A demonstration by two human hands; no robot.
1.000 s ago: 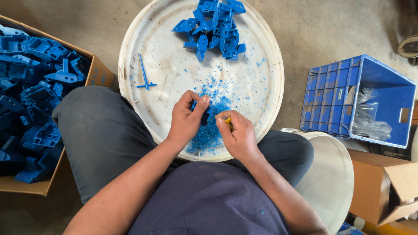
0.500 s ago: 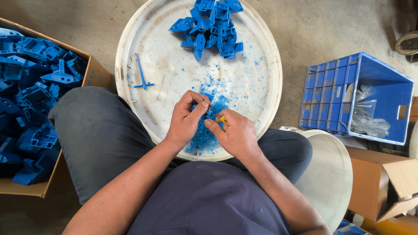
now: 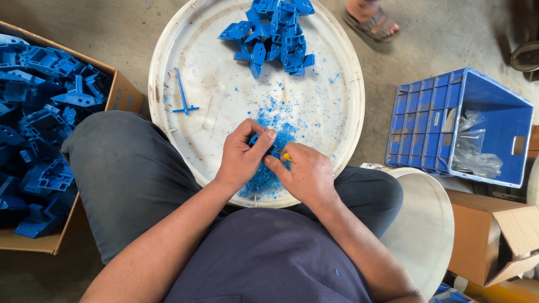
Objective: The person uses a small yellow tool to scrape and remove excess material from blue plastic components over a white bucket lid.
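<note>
Head view: the left hand (image 3: 242,160) is curled tight around a small blue plastic part (image 3: 259,141), thumb and fingers (image 3: 264,140) pinching it just above the near edge of a big round white tray (image 3: 168,67) that rests on the person's lap. The right hand (image 3: 306,175) is closed on a small tool with a yellow tip (image 3: 287,157), its point touching the part. This looks like the trimming step: blue shavings (image 3: 269,126) lie heaped right under the hands. The next stroke seems to call for a firm pinch and a short, controlled scrape. A pile of blue parts (image 3: 275,33) sits at the tray's far side, a thin blue stick (image 3: 182,95) to the left. A cardboard box (image 3: 120,92) of blue parts stands left, a blue crate (image 3: 449,123) right.
</note>
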